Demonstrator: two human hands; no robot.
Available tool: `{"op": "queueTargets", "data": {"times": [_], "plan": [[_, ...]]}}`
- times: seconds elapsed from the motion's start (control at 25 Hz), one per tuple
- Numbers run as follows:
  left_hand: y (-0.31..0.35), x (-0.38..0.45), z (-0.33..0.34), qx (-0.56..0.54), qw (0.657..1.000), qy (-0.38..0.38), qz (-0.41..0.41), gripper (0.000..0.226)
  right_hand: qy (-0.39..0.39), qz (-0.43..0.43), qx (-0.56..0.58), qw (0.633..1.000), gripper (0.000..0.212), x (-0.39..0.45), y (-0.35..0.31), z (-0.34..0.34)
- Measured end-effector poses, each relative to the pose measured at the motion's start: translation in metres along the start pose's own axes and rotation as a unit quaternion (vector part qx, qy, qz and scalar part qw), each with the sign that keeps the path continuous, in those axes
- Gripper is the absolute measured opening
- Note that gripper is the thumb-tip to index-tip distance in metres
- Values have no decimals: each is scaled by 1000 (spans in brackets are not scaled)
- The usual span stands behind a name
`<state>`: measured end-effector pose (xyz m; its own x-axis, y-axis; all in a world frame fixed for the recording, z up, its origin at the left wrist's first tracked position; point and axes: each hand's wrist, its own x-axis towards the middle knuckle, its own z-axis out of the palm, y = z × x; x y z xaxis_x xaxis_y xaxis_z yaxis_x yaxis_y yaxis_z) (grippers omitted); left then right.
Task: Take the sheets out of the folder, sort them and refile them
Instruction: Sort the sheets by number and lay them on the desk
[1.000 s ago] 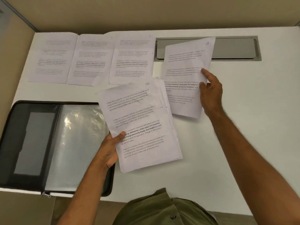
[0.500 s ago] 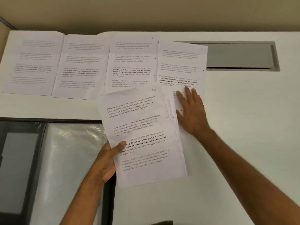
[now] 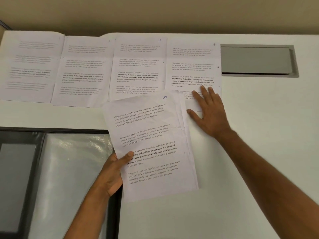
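Your left hand (image 3: 112, 173) is gripping the stack of sheets (image 3: 151, 149) at its left edge, thumb curled over the top page, the other fingers hidden beneath. The stack's long axis is running away from you, top end tilted slightly to the left; the top page is carrying a handwritten "10" at its upper right corner. Its far end is overlapping the lower edges of the laid-out pages.

Your right hand (image 3: 209, 112) is pressing flat on the sheet marked 4 (image 3: 193, 66), fingers (image 3: 204, 91) straight and slightly spread, palm down on its lower part.

Four sheets are lying side by side along the far edge of the bench (image 3: 259, 135), long axes pointing away from you, text upright: the leftmost sheet (image 3: 27, 66), sheet 2 (image 3: 84, 71), sheet 3 (image 3: 139, 66), then sheet 4. Neighbouring edges are touching or overlapping slightly.

The folder (image 3: 43, 178) is lying open at near left, a clear plastic sleeve (image 3: 72, 169) facing up, black cover around it.

The bench is white, with a grey recessed hatch (image 3: 255, 60) just right of sheet 4. A beige wall (image 3: 155, 12) is standing behind.
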<state>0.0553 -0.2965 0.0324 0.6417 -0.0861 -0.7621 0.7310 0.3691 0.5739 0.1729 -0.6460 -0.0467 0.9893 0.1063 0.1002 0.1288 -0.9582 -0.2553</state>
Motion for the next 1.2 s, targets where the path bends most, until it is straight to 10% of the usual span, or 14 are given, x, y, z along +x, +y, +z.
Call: {"op": "queueTargets", "data": {"times": [0.52, 0.76, 1.2], "plan": [[-13, -43, 15, 17, 998, -15, 50, 49, 20, 32, 156, 987, 55, -26, -14, -44], [-47, -85, 39, 5, 998, -14, 68, 47, -83, 252, 575, 774, 27, -141, -68, -111], [-138, -150, 117, 27, 996, -46, 76, 39, -41, 304, 608, 732, 30, -277, 1, -186]]}}
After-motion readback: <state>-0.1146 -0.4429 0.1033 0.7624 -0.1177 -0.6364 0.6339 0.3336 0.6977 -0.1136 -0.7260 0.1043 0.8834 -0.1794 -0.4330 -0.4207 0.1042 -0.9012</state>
